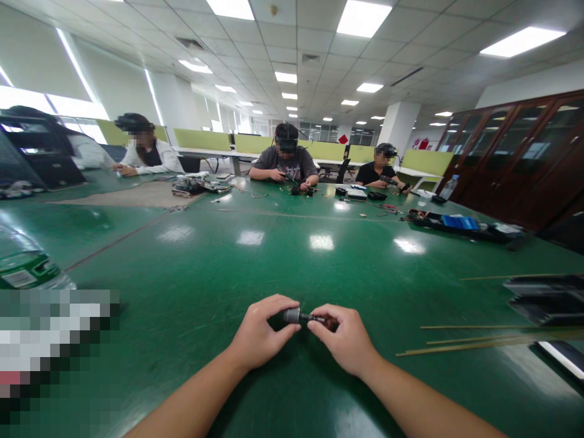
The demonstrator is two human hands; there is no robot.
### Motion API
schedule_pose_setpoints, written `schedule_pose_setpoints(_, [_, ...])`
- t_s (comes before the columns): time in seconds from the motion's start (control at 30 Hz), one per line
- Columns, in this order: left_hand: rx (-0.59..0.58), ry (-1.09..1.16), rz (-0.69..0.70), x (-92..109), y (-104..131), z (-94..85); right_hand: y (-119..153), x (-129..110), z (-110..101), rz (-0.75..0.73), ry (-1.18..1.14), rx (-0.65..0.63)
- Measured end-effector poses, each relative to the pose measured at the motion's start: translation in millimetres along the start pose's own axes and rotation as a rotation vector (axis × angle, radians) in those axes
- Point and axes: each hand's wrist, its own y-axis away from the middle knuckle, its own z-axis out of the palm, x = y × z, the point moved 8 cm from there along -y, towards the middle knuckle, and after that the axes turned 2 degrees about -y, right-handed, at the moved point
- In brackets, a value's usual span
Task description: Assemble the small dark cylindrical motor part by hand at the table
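Note:
Low in the middle of the head view, my left hand (264, 331) is closed, thumb and fingers pinching a small grey metal cylinder (292, 315). Facing it, my right hand (349, 340) is closed around a thin dark metal shaft (314, 317) with a copper-brown part, mostly hidden by the fingers. The shaft points left at the end of the cylinder; I cannot tell whether it sits inside or only meets it. Both hands are just above the green table (205, 377).
Thin brass-coloured rods (465, 348) and dark metal parts (547, 298) lie to the right. A water bottle (31, 261) is at the left, above a blurred-out flat item (45, 340). Across the table people (287, 158) work among dismantled electronics (460, 225).

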Motion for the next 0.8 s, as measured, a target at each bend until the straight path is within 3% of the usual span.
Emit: schedule_pose_setpoints(0.8, [0.009,-0.01,-0.004,1.5,0.0,-0.7,-0.3,-0.8,-0.9,0.01,-0.009,0.011])
